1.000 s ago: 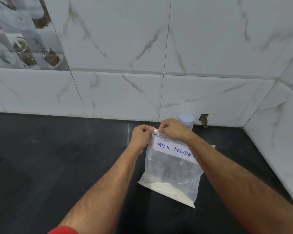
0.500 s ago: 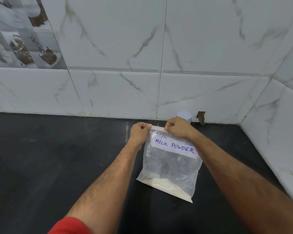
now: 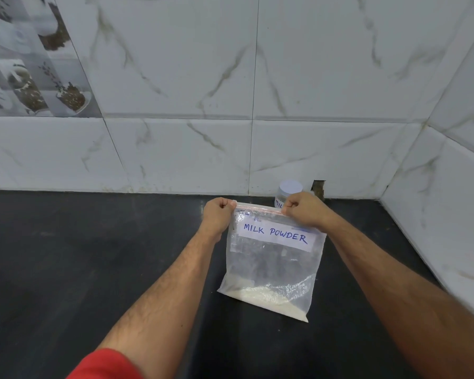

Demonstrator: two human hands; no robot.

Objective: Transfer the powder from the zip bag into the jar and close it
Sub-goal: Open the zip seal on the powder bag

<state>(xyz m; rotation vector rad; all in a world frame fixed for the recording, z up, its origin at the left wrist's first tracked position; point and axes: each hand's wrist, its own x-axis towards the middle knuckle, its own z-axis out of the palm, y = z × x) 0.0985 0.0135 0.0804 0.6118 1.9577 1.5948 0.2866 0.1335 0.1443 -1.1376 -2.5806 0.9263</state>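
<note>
A clear zip bag (image 3: 271, 266) with a white label reading "MILK POWDER" stands upright on the black counter (image 3: 80, 269), with white powder (image 3: 268, 298) settled along its bottom. My left hand (image 3: 218, 214) pinches the left end of the bag's red zip strip. My right hand (image 3: 303, 210) pinches the strip near its right end. A small clear jar (image 3: 288, 191) with a white lid stands behind my right hand against the wall, partly hidden by it.
White marble-look tiled walls (image 3: 257, 132) close off the back and the right side, forming a corner at the right. A small dark hole (image 3: 318, 187) sits in the back wall beside the jar.
My two hands have drawn apart along the zip strip, the right one sliding right. The bag now stands straighter with its whole label showing.
</note>
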